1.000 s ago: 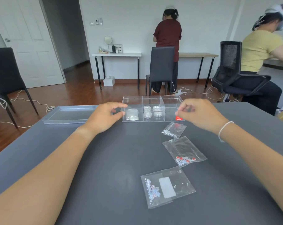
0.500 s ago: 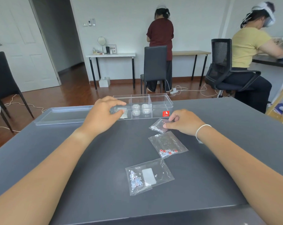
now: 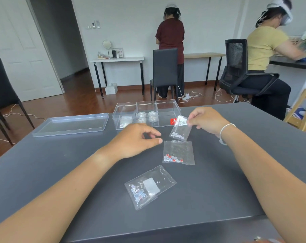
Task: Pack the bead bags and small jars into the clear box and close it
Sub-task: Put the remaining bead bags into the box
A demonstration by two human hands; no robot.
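The clear box [image 3: 166, 104] with three compartments stands at the table's far edge. Its middle compartment holds small jars [image 3: 148, 116]; its left one holds a bead bag [image 3: 125, 121]. My right hand [image 3: 205, 120] pinches the top corner of a small bag of pale beads [image 3: 180, 131], lifted in front of the box's right end. My left hand [image 3: 135, 140] hovers over the table near the box, fingers curled and holding nothing. A bag with red and white beads [image 3: 178, 152] and a larger bag of bluish beads [image 3: 149, 186] lie flat on the table.
The box's clear lid [image 3: 70, 124] lies upside down to the left of the box. The grey table [image 3: 61, 172] ends just behind the box. Two other persons work at desks across the room, with chairs and floor cables between.
My right hand has taken hold of the small pale-bead bag and lifted it off the table. My left hand has drawn back from the box's left compartment toward the table's middle.
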